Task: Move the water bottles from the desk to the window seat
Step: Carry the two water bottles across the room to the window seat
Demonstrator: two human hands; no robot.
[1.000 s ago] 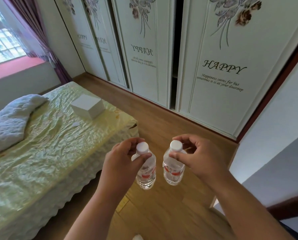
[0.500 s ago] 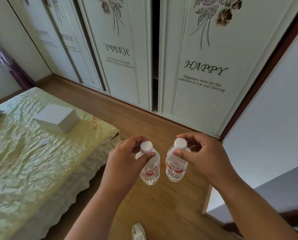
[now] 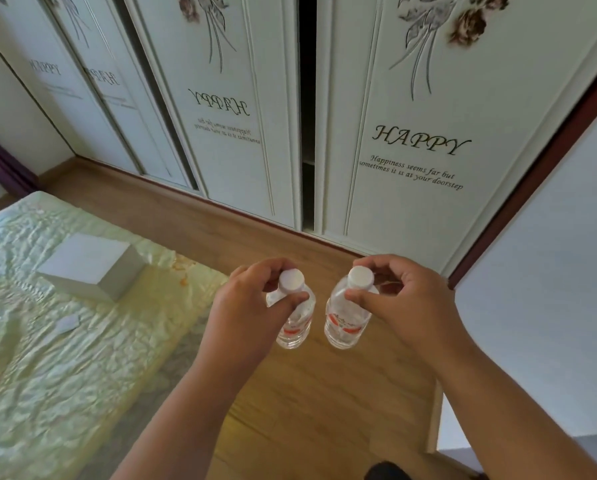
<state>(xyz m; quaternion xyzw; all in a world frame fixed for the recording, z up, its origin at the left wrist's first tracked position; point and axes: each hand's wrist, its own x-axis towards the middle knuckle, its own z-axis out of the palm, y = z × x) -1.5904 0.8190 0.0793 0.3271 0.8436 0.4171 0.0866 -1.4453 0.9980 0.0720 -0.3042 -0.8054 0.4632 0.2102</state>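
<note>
Fingers of left hand (image 3: 245,313) pinch one bottle's (image 3: 295,323) neck; right hand (image 3: 404,303) pinches the other bottle (image 3: 344,322).

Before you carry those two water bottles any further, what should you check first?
1. Left hand grips the left clear plastic bottle with the white cap by its neck: ok.
2. Right hand grips the right clear plastic bottle with the white cap by its neck: ok.
3. Both caps on: ok.
4. Bottles hanging apart, not knocking: ok.
5. Wooden floor ahead free of things to trip on: ok as far as it shows; a dark shape at the bottom edge is unclear.
6. Window seat in sight: not ok, it is out of view.
</note>
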